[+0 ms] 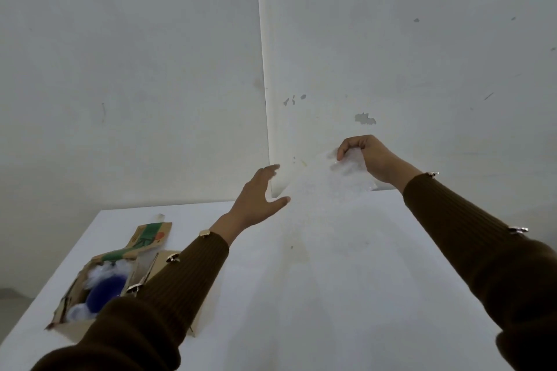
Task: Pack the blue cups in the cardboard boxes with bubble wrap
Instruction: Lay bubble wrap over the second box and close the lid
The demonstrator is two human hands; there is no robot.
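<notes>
My right hand (369, 158) grips the top edge of a large clear bubble wrap sheet (325, 220) and holds it up above the white table; the sheet drapes down toward me. My left hand (259, 199) is spread, fingers straight, at the sheet's left edge, and whether it touches is unclear. At the table's left an open cardboard box (75, 304) holds a blue cup (104, 292) nested in bubble wrap. My left sleeve covers the box's right part.
The white table (256, 295) stands in a room corner, with white walls right behind it. Its left edge runs close past the box. A strip of grey floor (12, 304) shows at the far left.
</notes>
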